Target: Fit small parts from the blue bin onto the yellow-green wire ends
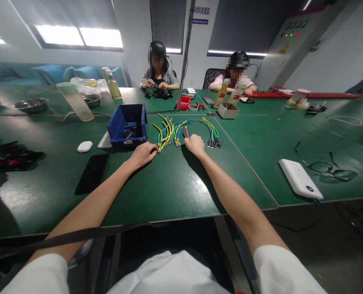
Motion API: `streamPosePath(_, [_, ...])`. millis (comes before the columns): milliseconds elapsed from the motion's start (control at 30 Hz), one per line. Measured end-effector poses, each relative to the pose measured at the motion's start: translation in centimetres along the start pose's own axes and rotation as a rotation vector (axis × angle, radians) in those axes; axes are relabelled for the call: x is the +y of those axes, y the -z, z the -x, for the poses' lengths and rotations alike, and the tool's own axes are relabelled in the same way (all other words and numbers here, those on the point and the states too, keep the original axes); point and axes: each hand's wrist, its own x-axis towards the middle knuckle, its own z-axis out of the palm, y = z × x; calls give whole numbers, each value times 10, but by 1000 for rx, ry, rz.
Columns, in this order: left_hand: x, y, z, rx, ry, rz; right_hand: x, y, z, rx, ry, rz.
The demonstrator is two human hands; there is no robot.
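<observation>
My left hand [144, 154] rests on the green table with its fingers curled. Its fingertips are beside the ring-terminal end of a cable at the near left of a bunch of yellow, green and blue cables [169, 132]; whether they pinch anything is hidden. Closed around a thin red stick with a pale tip, perhaps a pen [186, 131], my right hand [195, 145] is at the right side of that bunch. Further right lies a smaller group of cables [211, 131] with dark sleeves on their near ends. Bare metal ring terminals show on the bigger bunch.
A blue bin [128, 141] with dark pieces stands left of the cables. Near my left arm lie a black phone [92, 173] and a white earbud case [85, 146]. On the right are a white power bank [300, 179] and glasses [334, 170]. Two people sit opposite.
</observation>
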Motion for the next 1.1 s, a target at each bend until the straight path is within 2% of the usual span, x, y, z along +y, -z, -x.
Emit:
streamPosePath(167, [2, 5, -1, -25, -14, -29, 1, -2, -6, -35, 0, -61])
streamPosePath(400, [3, 7, 1, 0, 25, -128, 0, -10, -16, -81, 39, -225])
streamPosePath(733, [7, 14, 0, -86, 45, -188, 1, -22, -15, 44, 81, -604])
streamPosePath(900, [8, 13, 2, -13, 33, -118, 2, -28, -15, 88, 99, -740])
streamPosePath(1100, [8, 12, 0, 106, -31, 84, 0, -34, -17, 115, 56, -910])
